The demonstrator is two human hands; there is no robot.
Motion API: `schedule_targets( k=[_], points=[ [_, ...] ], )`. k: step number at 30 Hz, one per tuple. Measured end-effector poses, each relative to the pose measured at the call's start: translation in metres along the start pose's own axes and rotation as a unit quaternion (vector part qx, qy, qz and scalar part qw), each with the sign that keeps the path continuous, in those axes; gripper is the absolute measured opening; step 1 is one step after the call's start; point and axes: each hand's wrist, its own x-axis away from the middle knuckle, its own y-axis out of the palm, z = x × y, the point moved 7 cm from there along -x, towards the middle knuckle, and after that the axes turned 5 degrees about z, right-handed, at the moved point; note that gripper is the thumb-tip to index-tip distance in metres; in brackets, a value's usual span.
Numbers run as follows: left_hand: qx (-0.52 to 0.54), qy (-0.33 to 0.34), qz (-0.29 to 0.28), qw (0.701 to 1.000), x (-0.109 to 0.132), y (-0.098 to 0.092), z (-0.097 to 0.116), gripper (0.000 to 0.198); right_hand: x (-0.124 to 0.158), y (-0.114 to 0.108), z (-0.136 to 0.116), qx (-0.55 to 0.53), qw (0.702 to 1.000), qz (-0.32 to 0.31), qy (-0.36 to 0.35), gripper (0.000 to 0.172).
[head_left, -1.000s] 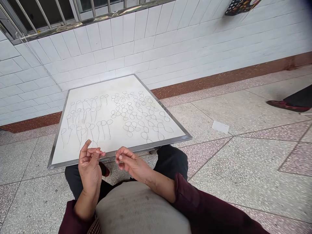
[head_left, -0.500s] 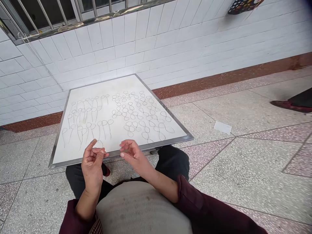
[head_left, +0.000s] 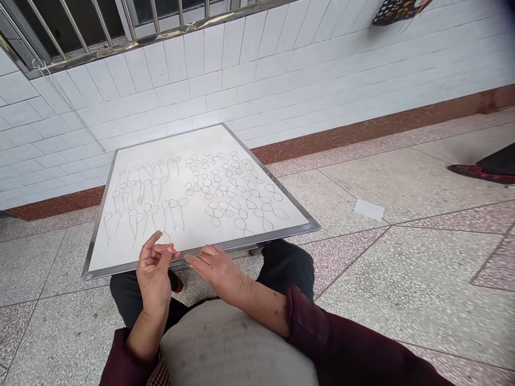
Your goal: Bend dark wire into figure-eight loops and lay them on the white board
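My left hand is at the near edge of a white board with a metal frame. Its thumb and forefinger pinch a thin wire loop, which stands up above the fingertips. My right hand is just to the right, turned back upward, fingers pressed together and pointing at the left hand. Whatever may be between its fingertips is hidden. On the board's left lie rows of single wire loops with long tails. Many wire pieces shaped like figure eights cover its right half.
The board sits over my knees, its far edge near a white tiled wall. A barred window is at upper left. White paper lies on the speckled floor, and another person's shoe shows at the right.
My right hand has turned from palm sideways with curled, parted fingers to back upward with fingers together, closer to the left hand. The left hand keeps its pinch on the wire loop.
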Motion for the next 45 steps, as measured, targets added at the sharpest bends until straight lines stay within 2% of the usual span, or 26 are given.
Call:
schedule_targets(
  k=[4, 9, 14, 22, 25, 27, 30, 37, 45],
  points=[
    [0.009, 0.003, -0.005, 1.0, -0.005, 0.001, -0.001, 0.044, 0.002, 0.013, -0.005, 0.078, 0.997, -0.013, -0.023, 0.021],
    [0.025, 0.0, 0.001, 1.0, -0.011, 0.0, -0.004, 0.044, 0.005, 0.018, -0.005, 0.034, 0.999, -0.036, 0.02, 0.026],
    [0.029, -0.002, 0.006, 1.0, -0.013, -0.001, -0.005, 0.043, 0.008, 0.014, -0.008, 0.014, 0.999, -0.041, 0.027, 0.028],
    [0.026, -0.011, -0.008, 1.0, -0.01, 0.004, -0.007, 0.046, 0.013, 0.017, 0.002, 0.075, 0.995, -0.06, 0.029, 0.025],
    [0.01, -0.004, -0.026, 1.0, -0.007, 0.009, -0.007, 0.05, 0.005, 0.004, -0.004, 0.153, 0.988, -0.028, -0.008, 0.019],
    [0.004, -0.003, -0.032, 0.999, -0.004, 0.011, -0.007, 0.052, -0.002, -0.005, -0.013, 0.187, 0.982, 0.004, -0.03, 0.023],
    [0.008, -0.02, -0.034, 0.999, -0.001, 0.014, -0.011, 0.052, -0.012, -0.007, -0.023, 0.212, 0.976, 0.011, -0.047, 0.024],
    [0.032, -0.055, -0.03, 0.998, 0.003, 0.013, -0.017, 0.052, -0.017, 0.001, -0.021, 0.159, 0.986, 0.031, -0.027, 0.012],
    [0.029, -0.054, -0.028, 0.998, 0.003, 0.016, -0.019, 0.052, -0.016, 0.001, -0.019, 0.154, 0.987, 0.035, -0.013, 0.014]
  ],
)
